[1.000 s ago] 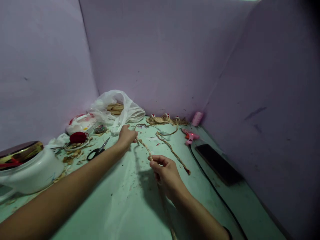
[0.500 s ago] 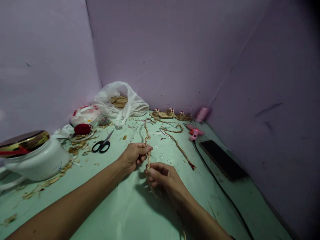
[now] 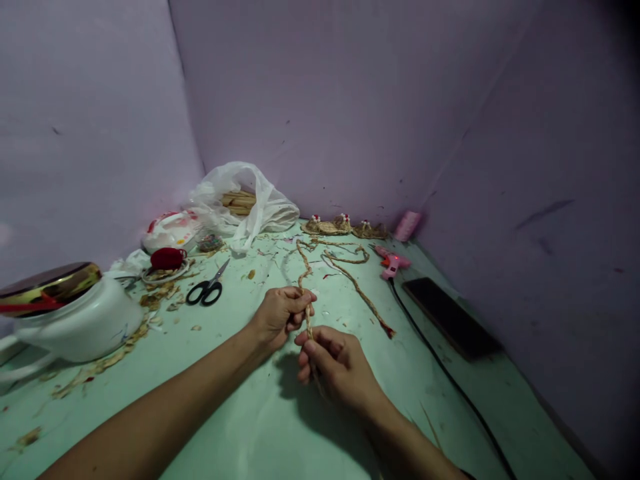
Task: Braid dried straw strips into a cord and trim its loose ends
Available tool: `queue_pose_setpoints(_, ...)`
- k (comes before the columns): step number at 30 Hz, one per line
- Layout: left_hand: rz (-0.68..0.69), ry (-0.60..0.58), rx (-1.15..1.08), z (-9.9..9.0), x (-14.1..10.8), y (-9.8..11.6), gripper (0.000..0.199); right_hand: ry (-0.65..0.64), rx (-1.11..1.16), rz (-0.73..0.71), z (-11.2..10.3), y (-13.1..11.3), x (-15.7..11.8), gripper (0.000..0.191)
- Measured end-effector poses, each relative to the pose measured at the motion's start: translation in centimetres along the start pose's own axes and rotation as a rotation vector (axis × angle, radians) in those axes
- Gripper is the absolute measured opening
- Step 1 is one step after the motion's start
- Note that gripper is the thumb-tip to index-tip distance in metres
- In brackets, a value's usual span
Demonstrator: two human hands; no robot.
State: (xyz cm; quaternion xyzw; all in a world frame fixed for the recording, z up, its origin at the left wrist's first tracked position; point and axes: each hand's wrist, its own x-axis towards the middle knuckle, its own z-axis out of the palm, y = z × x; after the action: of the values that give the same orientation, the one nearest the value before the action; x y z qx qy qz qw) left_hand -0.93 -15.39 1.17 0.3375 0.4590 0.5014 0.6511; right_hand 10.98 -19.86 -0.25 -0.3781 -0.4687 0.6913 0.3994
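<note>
A braided tan cord (image 3: 305,267) runs from the back of the table toward me, its far part bending right and ending in a reddish tip. My left hand (image 3: 286,312) pinches the cord between thumb and fingers, just above the tabletop. Closer to me, my right hand (image 3: 334,360) is closed on the same cord, thumb against fingertips. A short stretch of braid shows between the two hands. Below my right hand thin strands trail down, blurred and partly hidden.
Black-handled scissors (image 3: 207,288) lie left of my hands. A pink glue gun (image 3: 393,261) and a dark phone (image 3: 447,317) lie at right. A white pot (image 3: 80,327), red yarn (image 3: 167,259), a plastic bag (image 3: 273,210), woven slippers (image 3: 330,228) and a pink spool (image 3: 407,227) surround them.
Both hands and the cord have shifted slightly right in view, partly as the whole view moved. My right hand has slid a little along the cord; both hands keep their hold.
</note>
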Motion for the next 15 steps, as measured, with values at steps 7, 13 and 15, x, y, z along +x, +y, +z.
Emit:
queue_pose_setpoints(7,0.06,-0.026,-0.043,-1.5,1.3,-0.4,0.023,-0.05,0.292,0.103,-0.5,-1.2,0.5,0.032)
queue_pose_setpoints(13,0.075,0.036,-0.058,-2.1,1.6,0.4,0.017,-0.151,0.288,0.169,-0.9,-0.9,0.2,0.037)
queue_pose_setpoints(15,0.06,0.056,-0.037,-1.8,1.5,0.4,0.014,-0.157,0.264,0.146,-1.0,-0.6,0.3,0.03)
